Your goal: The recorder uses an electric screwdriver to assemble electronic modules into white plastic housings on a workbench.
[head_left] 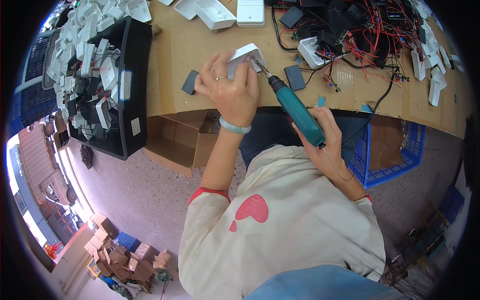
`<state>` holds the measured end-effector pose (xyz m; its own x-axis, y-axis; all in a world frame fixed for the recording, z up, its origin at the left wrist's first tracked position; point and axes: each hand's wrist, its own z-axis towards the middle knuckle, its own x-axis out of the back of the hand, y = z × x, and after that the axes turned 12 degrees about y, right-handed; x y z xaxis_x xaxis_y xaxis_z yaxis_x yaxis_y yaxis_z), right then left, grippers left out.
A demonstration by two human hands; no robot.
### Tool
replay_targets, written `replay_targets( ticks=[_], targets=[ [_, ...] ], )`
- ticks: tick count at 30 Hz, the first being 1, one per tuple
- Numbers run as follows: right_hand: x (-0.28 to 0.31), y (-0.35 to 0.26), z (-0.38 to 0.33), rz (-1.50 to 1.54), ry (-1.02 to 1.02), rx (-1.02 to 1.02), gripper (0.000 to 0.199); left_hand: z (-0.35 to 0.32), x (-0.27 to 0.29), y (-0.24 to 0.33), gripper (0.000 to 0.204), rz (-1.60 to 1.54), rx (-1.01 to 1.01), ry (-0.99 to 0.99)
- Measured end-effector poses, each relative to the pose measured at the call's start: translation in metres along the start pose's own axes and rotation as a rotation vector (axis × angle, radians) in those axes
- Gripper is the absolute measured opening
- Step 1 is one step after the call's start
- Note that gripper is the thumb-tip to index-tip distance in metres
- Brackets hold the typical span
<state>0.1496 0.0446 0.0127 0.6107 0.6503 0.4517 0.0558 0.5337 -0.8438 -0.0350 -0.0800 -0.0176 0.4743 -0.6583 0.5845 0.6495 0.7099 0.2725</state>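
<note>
We wrap our right hand's grip [322, 142] snugly around one green screwdriver [300, 114]; our left hand's grip [231, 92], partly curled, holds one white case [247, 51] over the table [167, 85]. To work well, we should brace the case and keep the screwdriver straight, pressing lightly. We count two grey blocks [189, 82] [295, 78], one either side; beyond, at least two white trays [215, 14] and one wire tangle [360, 42], strands uncountable.

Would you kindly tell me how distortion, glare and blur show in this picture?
Head view: the brown tabletop bows along its near edge, fisheye distortion; head view: glare washes out patches at far left; head view: the green tool looks fairly sharp, without obvious motion blur.
</note>
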Motion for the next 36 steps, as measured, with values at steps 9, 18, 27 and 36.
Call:
replay_targets(
  ticks=[9, 18, 27, 36],
  targets=[
    [0.004, -0.006, 0.005, 0.021, -0.016, -0.004, 0.031, 0.002, 0.002, -0.001, 0.010, -0.019, 0.003, -0.019],
    [0.018, -0.013, 0.001, 0.087, 0.034, -0.003, 0.033, -0.001, -0.002, -0.003, 0.006, -0.081, 0.017, 0.001],
    [0.038, -0.010, -0.016, 0.170, 0.185, -0.223, 0.033, 0.010, 0.016, -0.012, 0.020, -0.211, 0.050, -0.166],
    [0.046, -0.003, -0.023, 0.191, 0.215, -0.281, 0.037, 0.061, 0.055, -0.095, 0.012, -0.480, 0.326, 0.160]
  ],
)
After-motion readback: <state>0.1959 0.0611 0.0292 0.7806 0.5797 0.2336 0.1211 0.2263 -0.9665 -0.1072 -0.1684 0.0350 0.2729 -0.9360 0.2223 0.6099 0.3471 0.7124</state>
